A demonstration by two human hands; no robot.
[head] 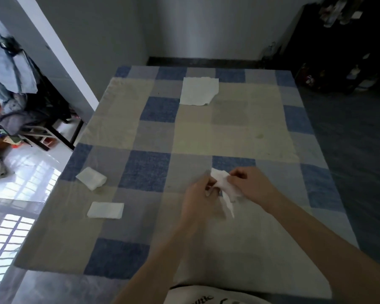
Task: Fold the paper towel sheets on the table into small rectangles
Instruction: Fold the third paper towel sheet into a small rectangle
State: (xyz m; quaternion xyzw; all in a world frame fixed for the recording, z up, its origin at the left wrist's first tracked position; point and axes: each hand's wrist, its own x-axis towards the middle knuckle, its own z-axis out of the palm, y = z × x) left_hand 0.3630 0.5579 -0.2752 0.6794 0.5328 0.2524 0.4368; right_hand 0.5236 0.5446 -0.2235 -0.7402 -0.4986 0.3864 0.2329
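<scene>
While both hands work near-centre of the table, the crumpled sheet sits pinched between them: left hand on its left side, right hand on its right, fingers curled on paper. Long axis runs far-left to near-right, tail hanging toward near edge. Flat unfolded sheet lies far, slightly nearer the left hand. 2 folded rectangles near-left.

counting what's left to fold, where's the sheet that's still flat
In the head view the unfolded sheet lies flat at the far end of the checked tablecloth, near the middle, well beyond both hands and apart from the two folded pieces at the left.
</scene>
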